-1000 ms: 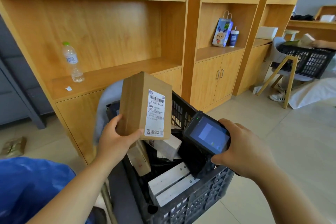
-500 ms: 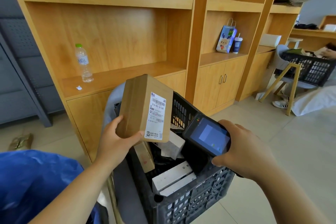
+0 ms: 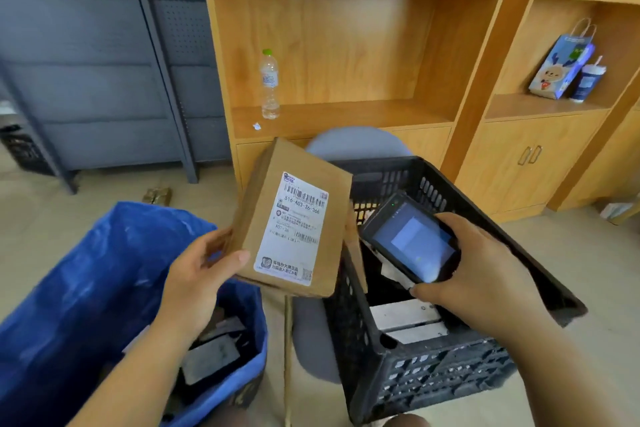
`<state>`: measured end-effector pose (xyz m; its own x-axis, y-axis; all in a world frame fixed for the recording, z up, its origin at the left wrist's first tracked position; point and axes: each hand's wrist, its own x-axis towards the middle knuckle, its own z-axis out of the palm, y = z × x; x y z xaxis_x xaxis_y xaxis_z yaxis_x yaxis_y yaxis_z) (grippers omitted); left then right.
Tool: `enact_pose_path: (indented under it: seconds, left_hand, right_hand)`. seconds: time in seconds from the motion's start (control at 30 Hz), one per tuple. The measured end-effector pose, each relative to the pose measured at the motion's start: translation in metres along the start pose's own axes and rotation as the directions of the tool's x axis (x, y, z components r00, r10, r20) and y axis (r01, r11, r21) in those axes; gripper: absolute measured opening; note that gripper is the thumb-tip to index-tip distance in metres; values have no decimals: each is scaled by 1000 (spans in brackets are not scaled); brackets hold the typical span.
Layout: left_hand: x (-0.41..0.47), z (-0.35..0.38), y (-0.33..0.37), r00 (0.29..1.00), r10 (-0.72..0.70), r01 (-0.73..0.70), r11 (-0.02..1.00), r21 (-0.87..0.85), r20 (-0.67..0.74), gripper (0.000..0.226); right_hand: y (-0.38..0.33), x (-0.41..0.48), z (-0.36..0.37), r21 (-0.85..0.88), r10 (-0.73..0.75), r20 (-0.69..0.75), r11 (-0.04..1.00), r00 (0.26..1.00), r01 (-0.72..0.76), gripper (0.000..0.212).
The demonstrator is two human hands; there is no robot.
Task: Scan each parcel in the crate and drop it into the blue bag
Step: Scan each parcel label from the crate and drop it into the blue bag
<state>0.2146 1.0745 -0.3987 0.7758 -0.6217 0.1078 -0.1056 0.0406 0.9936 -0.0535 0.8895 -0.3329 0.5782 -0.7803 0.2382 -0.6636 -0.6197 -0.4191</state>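
Observation:
My left hand [image 3: 197,270] grips a brown cardboard parcel [image 3: 270,211] by its lower left edge, its white shipping label facing me. The parcel hangs between the blue bag [image 3: 86,288] on the left and the black plastic crate [image 3: 467,367] on the right. Beside the parcel, over the crate, my right hand [image 3: 478,274] holds a black handheld scanner [image 3: 412,239] with its screen lit. White parcels [image 3: 405,319] lie in the crate's bottom. Dark parcels [image 3: 211,354] lie inside the open bag.
The crate sits on a grey chair [image 3: 356,146]. Behind it stands a wooden shelf unit [image 3: 346,45] with a water bottle [image 3: 269,83], a gift bag [image 3: 561,62] and a cup [image 3: 588,80]. A grey metal rack [image 3: 104,62] stands on the left. A small packet [image 3: 157,194] lies on the floor.
My view has turned left and down, so the blue bag's opening now shows. The parcel in my left hand has moved left and tilted toward the bag. The scanner stays over the crate.

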Motion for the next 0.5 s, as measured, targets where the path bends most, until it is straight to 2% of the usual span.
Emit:
enact_pose_path:
  seconds: [0.07,0.13,0.17,0.23,0.27,0.33,0.37,0.4,0.5]
  left_hand:
    - [-12,-27,-10,996,-12,12,1000,0,-93,51]
    - [-20,-51,-23,977,-19,39,995,94,-210,40]
    - [-22,-62,-30,962,-26,72,984,161,-271,39]
    - [-24,-83,-45,938,-84,190,936,298,-336,50]
    - [-21,-90,-53,933,-140,269,885,381,-333,56]
    - [-17,-100,-69,900,-270,425,711,560,-341,64]
    - [-15,-101,-74,880,-318,474,623,623,-352,65]
    - [-16,-101,-79,870,-348,492,579,650,-348,64]
    - [-19,-96,-88,910,-334,410,639,651,-245,51]
  right_hand:
    - [-17,5,14,15,-49,37,999,998,48,90]
    - [-32,7,27,27,-96,64,995,993,95,88]
    - [-40,7,33,24,-112,77,994,991,111,87]
    - [-51,8,43,23,-137,102,991,985,135,84]
    - [-54,7,46,29,-142,113,990,983,140,84]
    - [-61,7,53,40,-156,146,988,977,152,84]
    - [-62,6,54,43,-161,155,987,975,156,84]
    - [-64,5,56,48,-165,163,986,973,159,83]
    - [-64,2,57,58,-153,157,988,976,146,82]
